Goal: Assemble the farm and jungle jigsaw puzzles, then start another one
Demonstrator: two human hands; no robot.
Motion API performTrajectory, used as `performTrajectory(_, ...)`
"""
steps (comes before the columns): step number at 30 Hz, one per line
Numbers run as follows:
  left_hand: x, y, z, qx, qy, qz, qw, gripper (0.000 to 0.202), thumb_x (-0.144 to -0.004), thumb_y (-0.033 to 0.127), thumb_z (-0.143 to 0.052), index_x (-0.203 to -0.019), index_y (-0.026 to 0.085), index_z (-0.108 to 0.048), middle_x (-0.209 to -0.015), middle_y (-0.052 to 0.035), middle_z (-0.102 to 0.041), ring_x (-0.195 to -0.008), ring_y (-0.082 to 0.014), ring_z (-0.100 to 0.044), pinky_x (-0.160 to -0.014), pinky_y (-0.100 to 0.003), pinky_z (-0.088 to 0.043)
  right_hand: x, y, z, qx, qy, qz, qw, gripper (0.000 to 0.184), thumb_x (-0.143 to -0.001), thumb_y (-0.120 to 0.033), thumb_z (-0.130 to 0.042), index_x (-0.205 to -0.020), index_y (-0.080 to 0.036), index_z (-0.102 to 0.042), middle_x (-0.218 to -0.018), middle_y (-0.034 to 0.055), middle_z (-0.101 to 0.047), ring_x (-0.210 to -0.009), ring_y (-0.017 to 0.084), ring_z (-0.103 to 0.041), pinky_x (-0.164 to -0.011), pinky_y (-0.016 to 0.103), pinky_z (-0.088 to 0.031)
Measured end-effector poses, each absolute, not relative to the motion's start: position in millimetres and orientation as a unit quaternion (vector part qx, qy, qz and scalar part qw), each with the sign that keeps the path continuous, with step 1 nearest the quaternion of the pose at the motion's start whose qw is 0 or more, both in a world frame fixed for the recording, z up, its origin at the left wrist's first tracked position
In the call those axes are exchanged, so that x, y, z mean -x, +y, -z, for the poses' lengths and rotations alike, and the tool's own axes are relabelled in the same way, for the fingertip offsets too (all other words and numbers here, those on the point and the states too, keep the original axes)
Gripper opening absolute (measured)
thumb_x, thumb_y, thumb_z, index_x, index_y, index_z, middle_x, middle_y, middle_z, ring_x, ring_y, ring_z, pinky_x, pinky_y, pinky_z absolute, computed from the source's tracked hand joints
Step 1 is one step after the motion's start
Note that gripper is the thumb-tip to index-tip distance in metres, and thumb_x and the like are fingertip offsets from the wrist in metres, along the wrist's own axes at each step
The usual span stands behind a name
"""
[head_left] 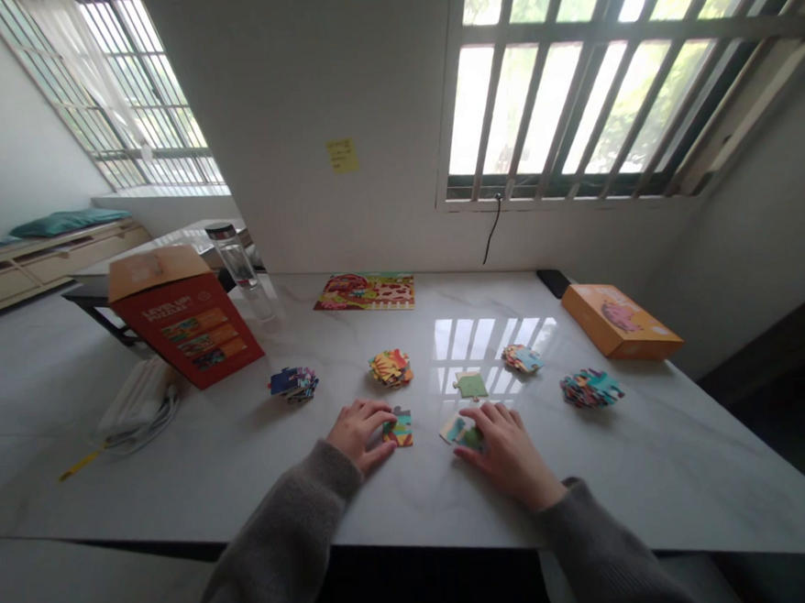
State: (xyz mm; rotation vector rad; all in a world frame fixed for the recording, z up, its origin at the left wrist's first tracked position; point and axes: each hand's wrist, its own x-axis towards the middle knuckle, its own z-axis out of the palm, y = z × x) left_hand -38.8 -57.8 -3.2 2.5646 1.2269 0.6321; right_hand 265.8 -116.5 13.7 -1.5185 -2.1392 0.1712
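Orange box point(621, 323) lies shut while the left hand point(360, 430) and right hand point(505, 446) press, unclenched, on puzzle pieces point(398, 428).

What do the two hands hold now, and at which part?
Nothing is lifted. The left hand touches the left edge of a puzzle piece; the right hand covers a second piece's right side.
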Motion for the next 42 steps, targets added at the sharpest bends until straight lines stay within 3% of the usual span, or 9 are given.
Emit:
performTrajectory(4,38.9,-55.4,7.7,-0.876,0.421,-0.208,0.109,0.034,-0.082,0.035,-0.068,-0.114,0.025,-0.068,-0.125,-0.0065,-0.066,-0.115,-0.0284,-0.055,-0.095,-0.043,-0.043,-268.7,-126.2,-14.4,0.556,-0.761,-0.125,0.31,0.024,-0.099,-0.022,-0.044,-0.112,-0.022,-0.064,-0.077,0.0036,-0.067,-0.078,0.022,-0.062,-0.082,0.04,-0.05)
performTrajectory(6,39.0,-53.9,10.8,-0.877,0.422,-0.207,0.103,0.034,-0.081,0.034,-0.068,-0.114,0.025,-0.068,-0.124,-0.0069,-0.066,-0.115,-0.0289,-0.055,-0.094,-0.044,-0.043,-271.8,-129.1,-16.0,0.525,-0.776,-0.132,0.325,0.031,-0.095,-0.013,-0.041,-0.112,-0.023,-0.065,-0.092,0.0063,-0.071,-0.091,0.023,-0.064,-0.087,0.041,-0.05)
performTrajectory(8,39.3,-52.7,13.5,-0.878,0.42,-0.208,0.1,0.034,-0.082,0.035,-0.067,-0.113,0.024,-0.068,-0.124,-0.0073,-0.066,-0.115,-0.0289,-0.055,-0.095,-0.044,-0.043,-274.3,-130.4,-18.6,0.479,-0.814,-0.124,0.303,0.042,-0.085,-0.007,-0.045,-0.118,-0.025,-0.064,-0.121,0.0086,-0.067,-0.117,0.025,-0.058,-0.099,0.044,-0.047)
performTrajectory(11,40.1,-52.0,15.5,-0.878,0.417,-0.212,0.099,0.034,-0.082,0.036,-0.066,-0.114,0.025,-0.068,-0.124,-0.0074,-0.066,-0.115,-0.0283,-0.055,-0.096,-0.043,-0.043,-273.6,-131.0,-21.7,0.437,-0.859,-0.121,0.238,0.055,-0.076,-0.003,-0.052,-0.123,-0.029,-0.062,-0.141,0.0048,-0.058,-0.134,0.027,-0.046,-0.11,0.048,-0.04)
performTrajectory(20,40.2,-52.0,16.3,-0.877,0.418,-0.216,0.097,0.034,-0.082,0.037,-0.066,-0.113,0.026,-0.068,-0.124,-0.0065,-0.066,-0.115,-0.0279,-0.055,-0.096,-0.042,-0.043,-261.7,-137.3,-7.3,0.506,-0.823,-0.074,0.245,0.017,-0.093,-0.021,-0.061,-0.108,-0.026,-0.066,-0.098,0.0077,-0.065,-0.097,0.026,-0.057,-0.09,0.045,-0.048)
performTrajectory(25,41.2,-51.8,16.1,-0.877,0.414,-0.22,0.104,0.034,-0.082,0.037,-0.066,-0.114,0.025,-0.068,-0.124,-0.007,-0.067,-0.114,-0.0277,-0.055,-0.096,-0.042,-0.043,-266.5,-135.4,-4.6,0.516,-0.795,-0.089,0.305,0.019,-0.095,-0.02,-0.056,-0.112,-0.025,-0.063,-0.11,0.0084,-0.066,-0.104,0.026,-0.058,-0.093,0.044,-0.048)
performTrajectory(30,41.9,-52.3,14.0,-0.878,0.408,-0.221,0.115,0.032,-0.084,0.036,-0.065,-0.113,0.025,-0.067,-0.126,-0.0067,-0.068,-0.115,-0.0282,-0.055,-0.097,-0.044,-0.043,-268.5,-132.7,-7.3,0.518,-0.8,-0.094,0.287,0.031,-0.092,-0.019,-0.06,-0.121,-0.027,-0.06,-0.126,0.0083,-0.065,-0.116,0.027,-0.057,-0.097,0.045,-0.046)
performTrajectory(37,40.3,-54.6,8.5,-0.876,0.402,-0.241,0.11,0.031,-0.084,0.035,-0.065,-0.113,0.025,-0.067,-0.127,-0.0065,-0.067,-0.114,-0.0278,-0.056,-0.097,-0.044,-0.044,-265.6,-132.9,-9.1,0.513,-0.813,-0.079,0.264,0.02,-0.092,-0.022,-0.061,-0.111,-0.029,-0.064,-0.121,0.0066,-0.068,-0.113,0.026,-0.06,-0.093,0.043,-0.046)
performTrajectory(42,37.9,-37.3,-20.0,-0.813,0.474,-0.335,0.036,0.02,-0.091,0.028,-0.056,-0.108,0.023,-0.066,-0.113,-0.0067,-0.068,-0.109,-0.0258,-0.058,-0.098,-0.042,-0.043,-265.9,-132.0,-6.3,0.512,-0.814,-0.08,0.262,0.017,-0.094,-0.023,-0.06,-0.109,-0.029,-0.064,-0.121,0.0068,-0.067,-0.113,0.027,-0.058,-0.094,0.044,-0.045)
